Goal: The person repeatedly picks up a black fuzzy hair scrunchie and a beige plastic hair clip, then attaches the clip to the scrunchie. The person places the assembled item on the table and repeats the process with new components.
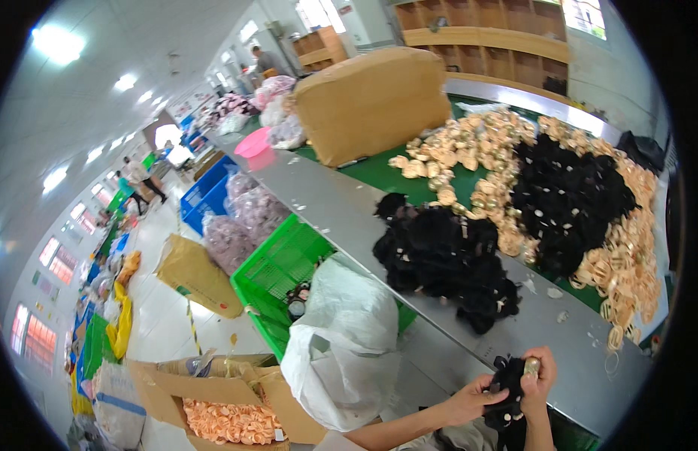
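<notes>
At the near edge of the grey metal worktop, my left hand grips a small black furry plush piece, its thumb pressed against the fabric. My right hand is closed around a shiny gold rounded part, held right against the plush. Whether the two are joined cannot be made out. Beyond my hands lies a heap of black furry pieces on the worktop. Farther back, another black furry heap rests among many peach and gold plastic parts.
Left of the worktop stand a green crate with a white sack over it, and an open carton of peach parts. A large brown carton and a pink basin sit farther along. People stand in the distance.
</notes>
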